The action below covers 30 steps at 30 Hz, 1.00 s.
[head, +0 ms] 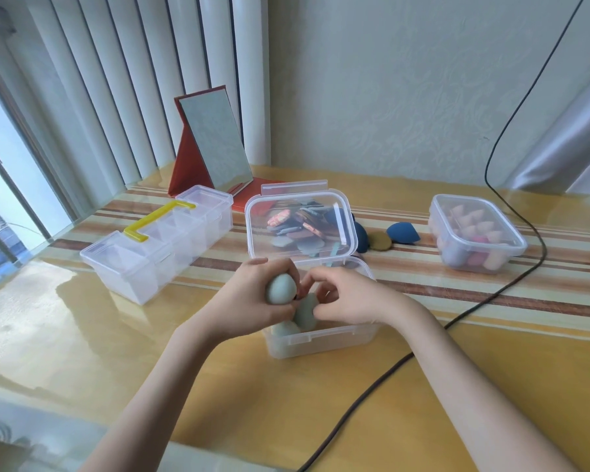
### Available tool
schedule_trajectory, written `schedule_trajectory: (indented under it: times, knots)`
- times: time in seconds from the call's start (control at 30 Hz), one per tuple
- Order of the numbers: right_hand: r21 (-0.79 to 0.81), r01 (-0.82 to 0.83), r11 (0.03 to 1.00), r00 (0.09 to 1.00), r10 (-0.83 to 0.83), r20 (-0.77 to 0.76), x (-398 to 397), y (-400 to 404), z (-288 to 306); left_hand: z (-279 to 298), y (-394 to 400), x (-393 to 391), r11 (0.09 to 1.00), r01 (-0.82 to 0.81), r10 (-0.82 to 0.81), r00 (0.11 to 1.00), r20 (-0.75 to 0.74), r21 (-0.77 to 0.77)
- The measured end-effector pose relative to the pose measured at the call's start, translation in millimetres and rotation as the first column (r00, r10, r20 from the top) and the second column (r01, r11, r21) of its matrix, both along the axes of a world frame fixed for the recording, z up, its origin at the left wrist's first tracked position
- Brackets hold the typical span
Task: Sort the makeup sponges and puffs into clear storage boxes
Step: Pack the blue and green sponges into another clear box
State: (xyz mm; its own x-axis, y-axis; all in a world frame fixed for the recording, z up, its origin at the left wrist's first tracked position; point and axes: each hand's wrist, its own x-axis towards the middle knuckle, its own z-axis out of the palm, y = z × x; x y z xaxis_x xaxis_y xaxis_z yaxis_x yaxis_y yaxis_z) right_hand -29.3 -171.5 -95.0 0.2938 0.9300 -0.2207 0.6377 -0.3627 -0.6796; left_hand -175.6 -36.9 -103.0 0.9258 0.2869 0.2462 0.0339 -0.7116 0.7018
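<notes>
Left hand (258, 294) grips pale green egg-shaped sponge (280, 288), fingers curled round it. Right hand (346, 296) just beside, fingers curled, thumb and fingertips pinching second green sponge (305, 310) directly below left's sponge. Third green sponge (285, 330) under left palm, inside open clear box (324, 340) beneath both hands. Beyond hands: raised lid (300, 221), flat puffs (298, 229) seen through it. Past right hand: navy sponge (401, 233), then lidded box (476, 233) of pink sponges. Past left hand: yellow-handled divided box (157, 243).
</notes>
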Motion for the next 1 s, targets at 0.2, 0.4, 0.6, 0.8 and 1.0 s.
schedule_trajectory:
  times: [0.2,0.4,0.6,0.8,1.0]
  knots:
    - [0.027,-0.043,0.999,0.999,0.044,-0.031,-2,2,1,13,5,7,0.973,0.041,-0.001,0.984,-0.176,0.226]
    - [0.078,0.059,0.995,0.998,-0.057,-0.026,-3,1,-2,25,10,1,0.951,0.081,0.003,0.963,-0.269,0.298]
    - [0.089,0.061,0.994,0.997,-0.065,0.042,-4,1,-1,23,7,10,0.923,0.105,0.041,0.929,-0.367,0.371]
    - [0.225,0.093,0.97,0.995,-0.097,0.01,-8,4,-3,23,8,9,0.949,0.093,0.001,0.954,-0.3,0.3]
    - [0.222,0.07,0.973,0.993,-0.089,0.074,-10,8,-2,26,-11,12,0.987,0.063,-0.044,0.991,-0.127,0.147]
